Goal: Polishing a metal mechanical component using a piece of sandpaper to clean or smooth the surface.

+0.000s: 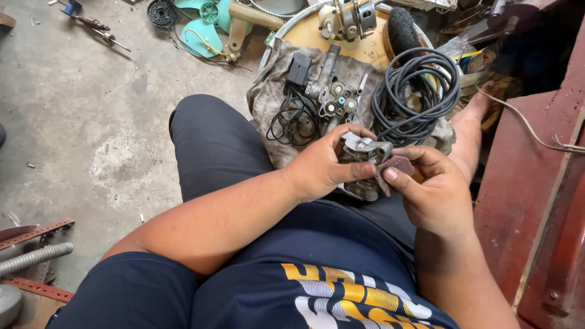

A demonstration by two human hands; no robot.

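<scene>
Two hands meet over the person's lap. Left hand [323,167] is wrapped around a small grey metal part [364,148], thumb along its near side; right hand [426,183] pinches the same part from the other side, fingers closed on it. Just beyond lie a dirty cloth [271,94] with a black adapter [298,67], metal fittings [338,97] and a coiled black cable [414,91].
</scene>
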